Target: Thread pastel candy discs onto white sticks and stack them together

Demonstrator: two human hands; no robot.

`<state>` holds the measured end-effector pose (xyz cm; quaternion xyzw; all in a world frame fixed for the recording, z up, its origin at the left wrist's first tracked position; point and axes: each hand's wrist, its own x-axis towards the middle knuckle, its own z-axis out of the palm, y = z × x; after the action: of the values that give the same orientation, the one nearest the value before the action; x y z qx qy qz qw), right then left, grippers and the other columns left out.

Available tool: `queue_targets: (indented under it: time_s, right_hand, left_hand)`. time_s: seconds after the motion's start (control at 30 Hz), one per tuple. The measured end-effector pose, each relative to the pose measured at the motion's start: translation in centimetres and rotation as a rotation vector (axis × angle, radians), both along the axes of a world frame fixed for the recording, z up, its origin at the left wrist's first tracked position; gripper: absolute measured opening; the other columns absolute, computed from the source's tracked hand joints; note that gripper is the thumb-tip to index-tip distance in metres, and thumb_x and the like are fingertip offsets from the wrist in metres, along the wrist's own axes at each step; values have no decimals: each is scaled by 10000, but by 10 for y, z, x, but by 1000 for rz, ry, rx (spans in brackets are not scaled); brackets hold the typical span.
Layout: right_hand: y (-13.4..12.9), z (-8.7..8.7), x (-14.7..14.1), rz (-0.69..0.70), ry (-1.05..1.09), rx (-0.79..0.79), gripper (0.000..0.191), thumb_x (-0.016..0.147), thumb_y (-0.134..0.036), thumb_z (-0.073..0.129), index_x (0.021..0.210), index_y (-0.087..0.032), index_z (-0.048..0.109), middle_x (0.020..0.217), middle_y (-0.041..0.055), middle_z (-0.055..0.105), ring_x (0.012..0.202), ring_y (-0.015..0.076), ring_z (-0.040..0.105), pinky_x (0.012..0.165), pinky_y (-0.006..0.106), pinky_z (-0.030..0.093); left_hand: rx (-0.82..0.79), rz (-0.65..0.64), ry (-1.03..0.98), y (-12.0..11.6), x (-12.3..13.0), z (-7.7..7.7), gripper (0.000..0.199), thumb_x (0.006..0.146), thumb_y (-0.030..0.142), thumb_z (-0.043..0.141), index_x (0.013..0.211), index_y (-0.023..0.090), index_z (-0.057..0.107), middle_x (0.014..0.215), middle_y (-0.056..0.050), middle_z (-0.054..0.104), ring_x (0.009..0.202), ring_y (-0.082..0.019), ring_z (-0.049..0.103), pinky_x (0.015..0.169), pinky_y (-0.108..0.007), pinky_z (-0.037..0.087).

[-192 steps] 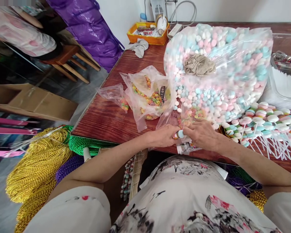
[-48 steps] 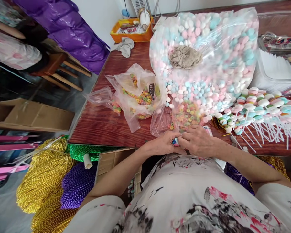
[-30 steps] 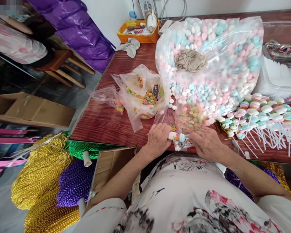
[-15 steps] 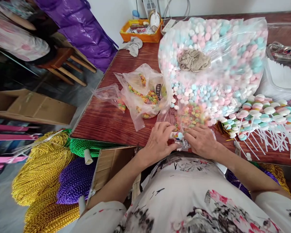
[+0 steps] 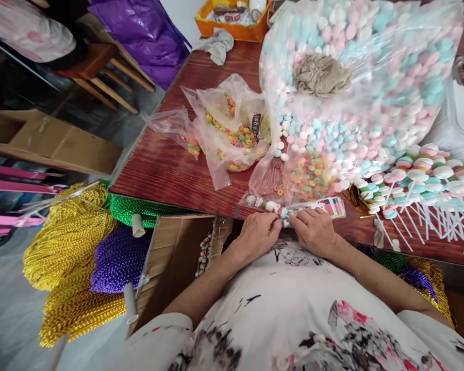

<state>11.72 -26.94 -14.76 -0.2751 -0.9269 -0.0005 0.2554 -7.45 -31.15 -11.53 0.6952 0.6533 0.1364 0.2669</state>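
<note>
Far left, off the counter [image 5: 154,175]: gold bead strands [image 5: 69,232], then purple bead strands [image 5: 114,270], both below the front-left corner. On the counter toward its left edge, open plastic bag [image 5: 237,87] of ring-shaped pieces. At the front edge, middle: slim clear packet [image 5: 265,205] with a row of small coloured pieces, lying lengthwise along the edge. Left hand [image 5: 261,232] curled narrow at its near side, thumb and finger seemingly pinching its right end. Right hand [image 5: 313,229] just beside, also curled narrow; can't tell what its fingertips grip. Step in hand, as judged: two-handed fingertip work on that packet's end. Next move calls for a light, steady pinch with the packet kept flat on the edge. Behind the right hand, flat printed packet [image 5: 334,207]. Beyond, big bag [image 5: 363,98] of pastel discs; front right, stacked-disc sticks [image 5: 429,180].
</note>
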Motion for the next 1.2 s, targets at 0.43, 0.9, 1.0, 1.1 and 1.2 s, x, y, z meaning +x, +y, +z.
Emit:
queue_targets:
  time_s: [0.43, 0.9, 1.0, 1.1, 1.2]
  right_hand:
    - [-6, -15, -11, -23, -24, -312, 184, 861, -166, 508, 809, -169, 684, 732, 57, 680, 687, 180, 573, 662, 314, 332]
    - [-7, 7, -29, -89, -260, -454, 166, 885, -191, 506, 878, -173, 670, 802, 86, 741, 679, 196, 627, 613, 320, 282]
    - [-6, 4, -29, -93, -184, -352, 145, 867, -174, 528, 846, -165, 671, 743, 76, 718, 646, 183, 592, 624, 328, 266]
    - [-6, 0, -27, -53, -118, -210, 120, 845, -163, 553, 804, -153, 665, 688, 68, 684, 636, 175, 550, 638, 340, 257]
    - [-7, -6, -27, 17, -95, -74, 131, 854, -145, 545, 809, -142, 668, 660, 67, 647, 643, 178, 513, 640, 351, 245]
  left_hand:
    - [-56, 71, 244, -6, 11, -1, 283, 898, 206, 446, 694, 158, 637, 676, -70, 671, 629, -176, 577, 622, -298, 315]
    - [74, -15, 316, -18, 12, -14, 255, 881, 218, 469, 730, 155, 665, 742, -85, 713, 685, -191, 640, 628, -292, 389]
    - [183, 4, 202, -19, 2, -12, 280, 933, 234, 451, 829, 159, 701, 780, -71, 724, 706, -166, 644, 670, -270, 421]
    - [224, 87, 182, -13, -6, -1, 267, 955, 295, 483, 939, 166, 716, 859, -78, 742, 750, -163, 660, 702, -262, 437]
    - [112, 104, 287, -3, -8, 13, 252, 943, 304, 503, 916, 159, 707, 864, -92, 742, 761, -194, 672, 689, -282, 431]
